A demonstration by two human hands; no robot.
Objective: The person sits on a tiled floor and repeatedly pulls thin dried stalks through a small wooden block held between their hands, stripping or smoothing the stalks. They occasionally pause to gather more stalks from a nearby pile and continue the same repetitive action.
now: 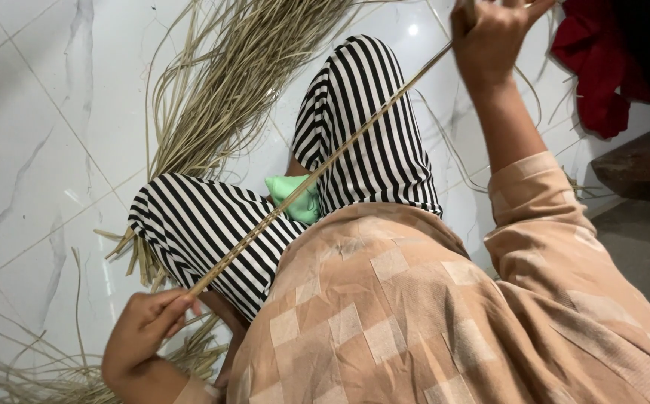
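I sit on a white marble floor in black-and-white striped trousers and a peach checked top. A long thin tan reed strip runs diagonally across my knees, stretched between both hands. My left hand pinches its lower end at the bottom left. My right hand grips its upper end at the top right, arm stretched out. A small light-green object lies between my legs, under the strip.
A big bundle of loose tan reed strips fans over the floor beyond my knees, with more strips at the bottom left. A red cloth hangs at the top right above a dark step.
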